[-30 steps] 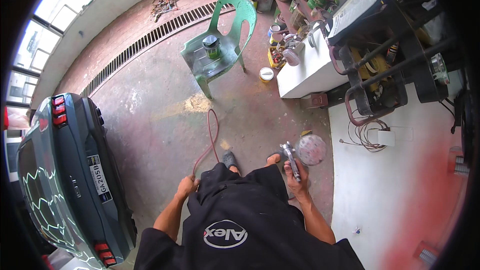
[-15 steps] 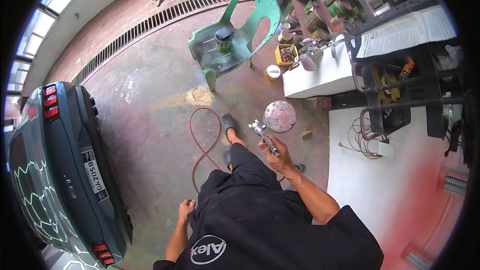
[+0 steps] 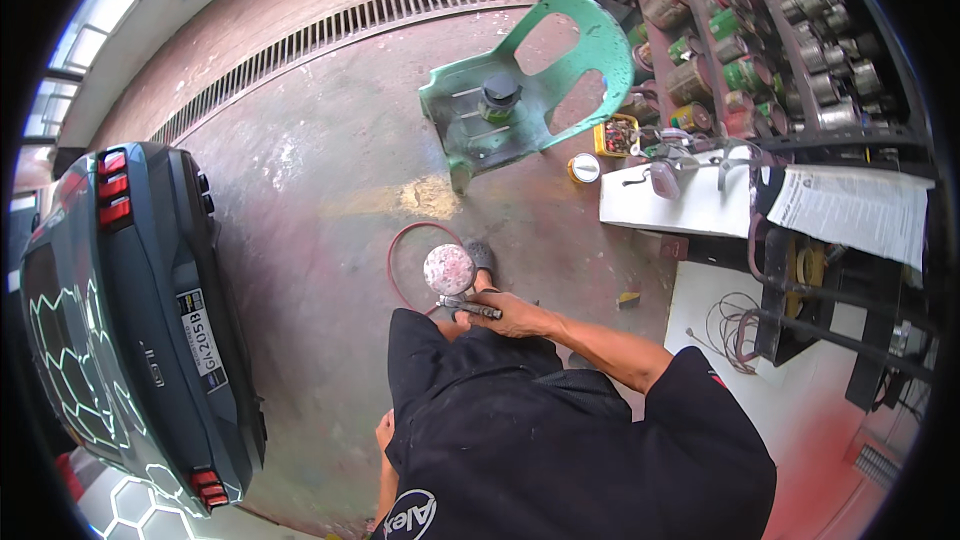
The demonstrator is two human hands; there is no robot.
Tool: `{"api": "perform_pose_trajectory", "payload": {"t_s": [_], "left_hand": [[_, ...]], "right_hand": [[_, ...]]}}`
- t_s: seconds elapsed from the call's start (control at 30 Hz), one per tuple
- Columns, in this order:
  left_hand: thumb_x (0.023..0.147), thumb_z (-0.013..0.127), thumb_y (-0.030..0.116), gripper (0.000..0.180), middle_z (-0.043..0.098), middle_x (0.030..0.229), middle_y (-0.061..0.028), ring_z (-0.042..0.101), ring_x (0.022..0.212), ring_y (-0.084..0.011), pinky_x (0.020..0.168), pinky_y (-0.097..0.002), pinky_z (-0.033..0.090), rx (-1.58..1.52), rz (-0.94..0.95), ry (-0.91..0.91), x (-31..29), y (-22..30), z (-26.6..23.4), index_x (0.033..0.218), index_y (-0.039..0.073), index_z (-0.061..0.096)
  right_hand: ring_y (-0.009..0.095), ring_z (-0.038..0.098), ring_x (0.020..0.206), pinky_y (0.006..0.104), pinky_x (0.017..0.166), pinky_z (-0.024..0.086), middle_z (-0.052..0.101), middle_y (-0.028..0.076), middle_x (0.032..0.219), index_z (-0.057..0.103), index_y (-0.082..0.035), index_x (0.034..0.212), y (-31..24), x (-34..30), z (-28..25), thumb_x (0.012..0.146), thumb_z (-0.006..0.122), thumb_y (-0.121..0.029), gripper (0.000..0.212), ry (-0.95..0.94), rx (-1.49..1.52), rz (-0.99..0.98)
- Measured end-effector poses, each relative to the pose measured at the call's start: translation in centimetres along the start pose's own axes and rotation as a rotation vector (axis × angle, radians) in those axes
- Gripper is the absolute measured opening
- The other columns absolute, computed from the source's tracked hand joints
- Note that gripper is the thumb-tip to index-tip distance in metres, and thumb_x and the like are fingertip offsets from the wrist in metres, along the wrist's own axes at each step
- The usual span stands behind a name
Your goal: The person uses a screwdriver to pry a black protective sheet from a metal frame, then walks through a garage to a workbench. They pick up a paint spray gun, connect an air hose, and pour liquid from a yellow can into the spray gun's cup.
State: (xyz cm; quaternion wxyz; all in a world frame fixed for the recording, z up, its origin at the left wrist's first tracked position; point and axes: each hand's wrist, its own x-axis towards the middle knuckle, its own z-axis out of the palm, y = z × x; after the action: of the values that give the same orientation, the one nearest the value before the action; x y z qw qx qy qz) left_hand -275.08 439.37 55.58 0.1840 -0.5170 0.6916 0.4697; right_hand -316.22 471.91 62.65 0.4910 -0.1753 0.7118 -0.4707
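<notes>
My right hand (image 3: 518, 314) is closed round the grip of a metal spray gun (image 3: 474, 307), in front of my thighs. The gun's cup (image 3: 449, 269) has a round top speckled pink and white. Part of a red hose (image 3: 393, 258) curves over the floor behind the cup. Low beside my left thigh hangs my left hand (image 3: 385, 428); my dark clothes partly cover it, and its fingers cannot be made out.
A green plastic chair (image 3: 470, 145) stands ahead with a dark lidded container (image 3: 499, 97) on its seat. At left is a dark car (image 3: 150, 320). On the right are a white bench (image 3: 670, 196), a paint can (image 3: 583, 168) and shelves of cans (image 3: 735, 75). A floor grate (image 3: 330, 37) crosses behind.
My right hand has swung the spray gun leftward and turned it, from right of my legs to in front of them. The view has shifted. My left hand stays low at my side.
</notes>
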Motion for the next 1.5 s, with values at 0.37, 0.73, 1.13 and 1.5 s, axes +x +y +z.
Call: {"api": "perform_pose_trajectory", "payload": {"t_s": [0.37,0.73,1.13,1.5], "left_hand": [[0.109,0.055,0.031,0.040,0.078,0.096,-0.0093,0.066,0.089,-0.0108,0.082,-0.0322,0.054,-0.097,-0.102,0.068,-0.3,4.7,-1.7,0.119,-0.004,0.072],[0.105,0.060,0.030,0.038,0.071,0.098,-0.0057,0.069,0.082,-0.0138,0.065,-0.0285,0.051,-0.297,-0.404,-0.050,7.7,6.9,-15.6,0.130,0.001,0.065],[0.106,0.058,0.032,0.039,0.070,0.104,-0.0053,0.069,0.081,-0.0155,0.064,-0.0275,0.050,-0.109,-0.282,-0.073,23.2,12.1,-33.1,0.133,0.004,0.063],[0.106,0.061,0.028,0.034,0.074,0.107,-0.0091,0.069,0.088,-0.0178,0.079,-0.0325,0.056,0.453,0.206,-0.229,38.3,23.6,-40.6,0.123,0.000,0.070]], "right_hand": [[0.032,0.061,0.095,0.0439,0.086,0.049,0.065,0.014,0.099,0.075,-0.014,0.123,4.1,18.1,2.7,0.091,0.079,-0.037,0.039,-0.209,-0.197,-0.117],[0.026,0.060,0.077,0.0429,0.076,0.048,0.062,0.016,0.083,0.066,-0.001,0.109,-2.8,31.0,8.1,0.098,0.069,-0.031,0.032,0.092,-0.249,0.150],[0.023,0.064,0.089,0.0390,0.081,0.051,0.067,0.011,0.097,0.061,-0.005,0.128,-11.4,39.0,9.5,0.104,0.064,-0.033,0.038,0.976,0.337,0.035],[0.035,0.068,0.089,0.0467,0.080,0.052,0.069,0.020,0.097,0.061,-0.001,0.122,-12.1,40.1,-0.3,0.104,0.063,-0.040,0.043,1.710,0.367,0.230]]}}
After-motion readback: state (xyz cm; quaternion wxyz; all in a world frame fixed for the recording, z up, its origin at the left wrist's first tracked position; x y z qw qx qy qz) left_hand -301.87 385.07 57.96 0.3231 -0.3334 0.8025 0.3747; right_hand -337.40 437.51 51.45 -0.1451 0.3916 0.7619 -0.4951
